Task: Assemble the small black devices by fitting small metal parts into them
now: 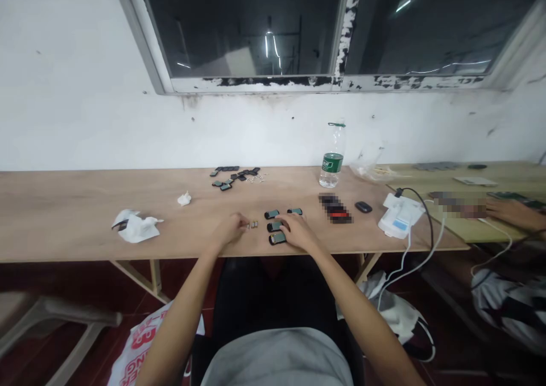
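Observation:
My left hand (231, 230) rests low over the wooden table, its fingers pinched at a small silvery part; similar small parts (255, 224) lie just beside the fingertips. To the right, my right hand (298, 233) curls its fingers onto the right end of a small black case with a grey-green insert (273, 226). Three like it surround that hand: one above (271, 214), one below near the table edge (277, 238), and one behind the knuckles (294, 211), partly covered.
Several more dark cases (225, 186) lie at the back beside scattered small white bits (256, 178). A water bottle (331, 161) stands back right. Crumpled tissue (139, 227) lies left. A black oval object (363, 207) and a white box with cables (398, 218) sit right. A co-worker's hand (507, 211) is farther right.

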Motion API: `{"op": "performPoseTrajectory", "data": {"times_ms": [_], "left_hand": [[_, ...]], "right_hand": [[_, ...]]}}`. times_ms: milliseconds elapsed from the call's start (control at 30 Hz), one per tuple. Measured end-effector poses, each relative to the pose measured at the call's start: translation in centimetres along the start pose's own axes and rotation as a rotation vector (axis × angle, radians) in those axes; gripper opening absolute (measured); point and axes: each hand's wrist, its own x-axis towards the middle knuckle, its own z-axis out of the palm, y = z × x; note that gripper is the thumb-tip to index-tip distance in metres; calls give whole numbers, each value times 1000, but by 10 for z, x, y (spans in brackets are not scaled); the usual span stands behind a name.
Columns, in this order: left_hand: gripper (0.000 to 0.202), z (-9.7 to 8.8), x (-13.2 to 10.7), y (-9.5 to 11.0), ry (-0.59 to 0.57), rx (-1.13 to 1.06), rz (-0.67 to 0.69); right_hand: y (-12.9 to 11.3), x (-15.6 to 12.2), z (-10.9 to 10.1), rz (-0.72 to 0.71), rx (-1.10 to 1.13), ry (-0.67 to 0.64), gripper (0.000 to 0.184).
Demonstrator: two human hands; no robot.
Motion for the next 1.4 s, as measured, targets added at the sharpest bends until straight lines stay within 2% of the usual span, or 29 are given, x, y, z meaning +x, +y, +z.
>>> {"op": "performPoseTrajectory", "data": {"times_ms": [100,267,467,600,733,867,1000,1133,1400], "left_hand": [[21,-2,0,1,-38,45,21],[15,-4,-1,3,-53,75,39],[13,-5,-1,3,-25,57,39],[16,-10,-2,6,31,44,42],[28,-16,-7,19,150,-43,133],[36,-17,-18,46,120,-202,296],[36,-12,-25,67,116,-218,396],[34,-10,-27,72,140,-198,457],[32,-14,-28,72,179,-116,447]], "right_hand": [[0,1,0,18,2,-3,44],[4,5,0,-46,52,58,26],[7,5,1,-87,121,55,19],[4,4,-6,-116,171,130,19],[-3,5,-12,-30,337,139,22],[-12,6,-16,65,547,141,26],[-21,4,-18,111,725,136,28],[-24,3,-20,120,844,108,30],[-24,4,-19,117,851,100,31]]}}
